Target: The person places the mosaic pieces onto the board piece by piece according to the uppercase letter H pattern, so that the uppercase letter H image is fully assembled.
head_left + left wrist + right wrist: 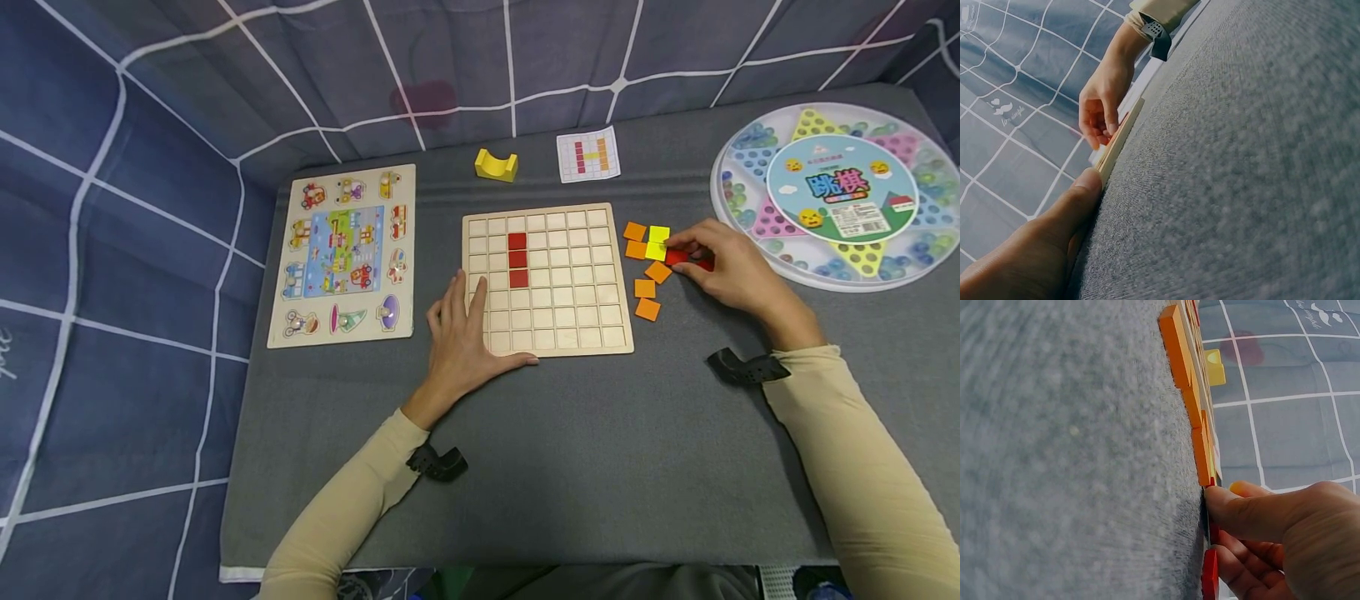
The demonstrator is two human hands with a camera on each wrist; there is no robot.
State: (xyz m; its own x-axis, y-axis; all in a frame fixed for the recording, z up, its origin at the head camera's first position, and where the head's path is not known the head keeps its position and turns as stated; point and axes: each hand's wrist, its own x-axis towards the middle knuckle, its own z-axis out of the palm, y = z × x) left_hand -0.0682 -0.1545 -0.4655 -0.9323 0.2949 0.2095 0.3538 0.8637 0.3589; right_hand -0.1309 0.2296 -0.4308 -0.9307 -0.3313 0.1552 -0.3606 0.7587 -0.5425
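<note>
A wooden grid board (573,275) lies flat in the middle of the table, with red square tiles (518,259) in a column on its left part. My left hand (462,337) rests at the board's lower left corner, fingers spread along the left side and thumb along the near edge. To the board's right, my right hand (723,258) pinches a red square tile (676,257) between thumb and fingers at table level. Another red tile (1210,575) lies beneath that hand. Beside it are yellow tiles (657,242) and several orange tiles (648,309).
A pattern card (588,155) and a yellow curved block (496,166) lie beyond the board. On the left is a wooden picture puzzle (345,325); at the far right, a round Chinese checkers set (840,196). A grid-patterned cloth (465,67) hangs behind the table.
</note>
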